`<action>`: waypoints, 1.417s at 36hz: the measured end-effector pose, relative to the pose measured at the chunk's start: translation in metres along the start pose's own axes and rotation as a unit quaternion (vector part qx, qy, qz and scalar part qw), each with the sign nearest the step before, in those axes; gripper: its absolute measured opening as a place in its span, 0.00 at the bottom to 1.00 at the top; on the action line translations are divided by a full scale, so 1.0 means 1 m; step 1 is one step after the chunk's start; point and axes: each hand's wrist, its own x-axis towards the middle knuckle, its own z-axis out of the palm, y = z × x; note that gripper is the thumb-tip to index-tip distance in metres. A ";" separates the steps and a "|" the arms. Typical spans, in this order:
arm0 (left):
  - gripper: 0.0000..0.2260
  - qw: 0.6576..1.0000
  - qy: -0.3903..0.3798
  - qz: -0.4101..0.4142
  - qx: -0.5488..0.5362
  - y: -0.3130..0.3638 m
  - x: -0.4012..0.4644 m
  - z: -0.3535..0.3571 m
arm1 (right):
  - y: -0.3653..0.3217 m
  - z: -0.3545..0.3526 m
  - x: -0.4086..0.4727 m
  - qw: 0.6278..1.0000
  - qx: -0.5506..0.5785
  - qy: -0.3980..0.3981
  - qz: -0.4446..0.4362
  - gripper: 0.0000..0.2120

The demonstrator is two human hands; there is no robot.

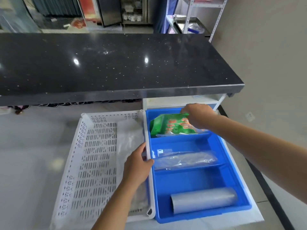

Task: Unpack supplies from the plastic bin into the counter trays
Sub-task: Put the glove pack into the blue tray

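A white perforated plastic bin [93, 156] stands on the floor beside a blue divided tray [232, 185]. My left hand [137, 165] grips the bin's right rim, thumb over the edge. My right hand [197, 115] holds the top of a green printed packet [167, 125] that stands in the tray's far compartment. A clear plastic sleeve [184, 159] lies in the middle compartment. A grey roll of bags [204, 200] lies in the near compartment. Clear plastic bags [128, 138] lie along the right side of the bin.
A black speckled counter [116, 63] runs across just beyond the bin and tray. A white shelf unit [182, 100] sits under its right end. Metal racks [191, 17] stand further back. Pale floor lies to the left, and a wall with a socket to the right.
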 end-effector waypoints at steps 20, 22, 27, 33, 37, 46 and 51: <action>0.33 0.992 0.111 0.022 -0.051 0.016 -0.061 0.011 | -0.014 0.054 -0.173 0.921 0.388 0.020 -0.016 0.23; 0.32 0.988 0.134 0.047 -0.059 0.018 -0.092 0.011 | -0.017 0.054 -0.188 0.919 0.393 0.018 -0.043 0.22; 0.33 0.974 0.220 0.044 -0.035 0.001 -0.169 0.022 | -0.029 0.056 -0.215 0.910 0.400 0.002 -0.107 0.21; 0.32 0.955 0.289 -0.042 -0.044 -0.027 -0.234 0.031 | -0.054 0.051 -0.238 0.893 0.415 -0.054 -0.164 0.20; 0.29 0.941 0.323 -0.079 -0.066 -0.048 -0.265 0.024 | -0.079 0.046 -0.247 0.886 0.420 -0.067 -0.186 0.19; 0.26 0.911 0.372 -0.135 -0.116 -0.117 -0.348 -0.007 | -0.178 0.048 -0.291 0.860 0.419 -0.095 -0.276 0.17; 0.28 0.893 0.397 -0.157 -0.143 -0.172 -0.403 -0.040 | -0.258 0.061 -0.329 0.866 0.372 -0.117 -0.313 0.20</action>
